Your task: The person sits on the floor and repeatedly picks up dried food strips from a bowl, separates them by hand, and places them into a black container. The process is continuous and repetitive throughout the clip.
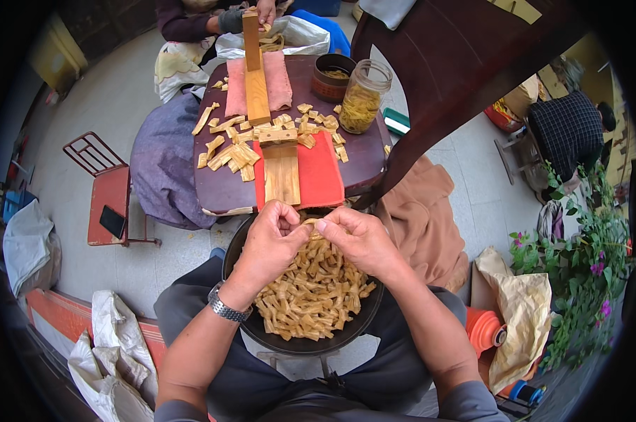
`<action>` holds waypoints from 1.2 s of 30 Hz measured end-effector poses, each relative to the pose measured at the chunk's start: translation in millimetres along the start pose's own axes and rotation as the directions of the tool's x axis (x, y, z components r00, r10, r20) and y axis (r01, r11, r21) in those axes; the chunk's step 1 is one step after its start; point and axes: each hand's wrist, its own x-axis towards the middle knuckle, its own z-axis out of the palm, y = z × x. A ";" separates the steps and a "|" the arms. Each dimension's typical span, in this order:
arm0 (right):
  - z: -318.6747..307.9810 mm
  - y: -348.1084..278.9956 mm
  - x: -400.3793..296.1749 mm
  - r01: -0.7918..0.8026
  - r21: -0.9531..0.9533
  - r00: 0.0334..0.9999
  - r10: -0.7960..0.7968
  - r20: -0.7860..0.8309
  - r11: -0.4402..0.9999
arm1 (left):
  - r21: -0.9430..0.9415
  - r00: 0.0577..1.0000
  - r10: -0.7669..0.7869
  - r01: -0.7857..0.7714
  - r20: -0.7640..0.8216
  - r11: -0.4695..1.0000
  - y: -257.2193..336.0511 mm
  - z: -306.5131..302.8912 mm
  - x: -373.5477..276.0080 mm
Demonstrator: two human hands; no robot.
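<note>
Between the fingertips of my left hand (pixel 276 240) and my right hand (pixel 361 237) is a small tan strip (pixel 312 222), partly hidden by the fingers. Both hands are over a dark round pan (pixel 318 349) heaped with folded tan pieces (pixel 310 295). Just beyond them, a wooden block with a raised end (pixel 281 174) rests on a red cloth (pixel 323 171) at the edge of a dark table (pixel 218 192). Loose flat tan pieces (pixel 241 154) lie around the block.
Farther back on the table stand another wooden tool (pixel 257 95) on a pink cloth (pixel 280 79), a dark round tin (pixel 331 84) and a glass jar of yellowish strips (pixel 360 103). Another person's hand (pixel 266 11) is beyond. A phone (pixel 112 221) lies on a red chair (pixel 104 203) at left.
</note>
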 end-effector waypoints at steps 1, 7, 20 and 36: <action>2.2 5.4 -0.1 0.029 0.084 0.999 -0.026 -0.033 0.996 | 0.045 1.000 0.015 -0.015 -0.008 0.999 2.5 1.8 -3.2; -0.1 -7.5 -6.9 -0.312 0.614 0.949 0.270 0.164 0.725 | 0.247 0.955 0.296 -0.284 -0.011 0.926 7.5 12.0 -20.4; 17.7 -20.6 -6.3 -0.072 0.096 0.997 0.072 0.004 0.993 | -0.169 0.997 -0.046 0.034 -0.065 0.985 7.7 -23.8 -16.7; 29.7 -6.4 -11.1 0.268 -0.410 0.962 -0.217 0.167 0.872 | 0.567 0.851 0.354 -0.523 0.389 0.636 11.1 -38.5 -36.9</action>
